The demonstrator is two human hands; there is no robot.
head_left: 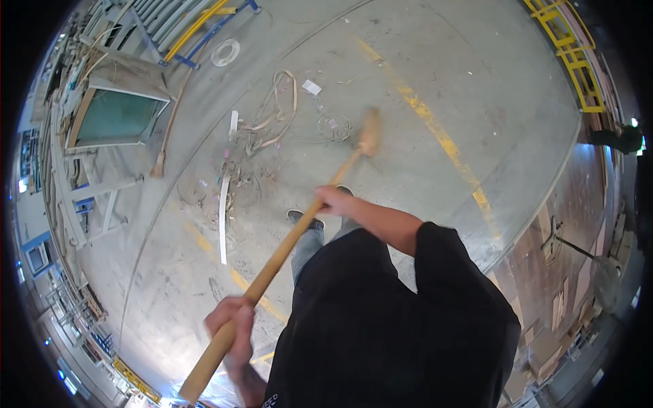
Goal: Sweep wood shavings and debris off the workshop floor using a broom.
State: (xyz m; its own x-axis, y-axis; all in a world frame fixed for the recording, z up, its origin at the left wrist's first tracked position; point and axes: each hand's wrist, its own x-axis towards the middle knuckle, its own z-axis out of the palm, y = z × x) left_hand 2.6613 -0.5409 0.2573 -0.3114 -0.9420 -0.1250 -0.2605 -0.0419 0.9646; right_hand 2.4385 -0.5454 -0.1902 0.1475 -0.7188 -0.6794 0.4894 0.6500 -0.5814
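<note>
A broom with a long pale wooden handle [279,256] slants across in front of me, from the lower left up toward the middle. Near the handle's thick top end, my left hand [235,328] is wrapped round it. Farther down the shaft my right hand [334,200] also grips it. The broom's tan head [370,130] touches or hovers just over the floor, smeared by motion. To its left lies a loose heap of litter: a tangle of pale strapping [277,112], a coil of thin wire [334,128], scraps and dust [248,180].
A long white strip [223,221] and a white paper piece [311,87] lie on the grey floor [435,75]. Yellow line [442,139] crosses it. A second broom [158,165] leans near a box-like frame [115,117] at left. Yellow racking [575,61] stands far right; a white ring [225,52] lies beyond.
</note>
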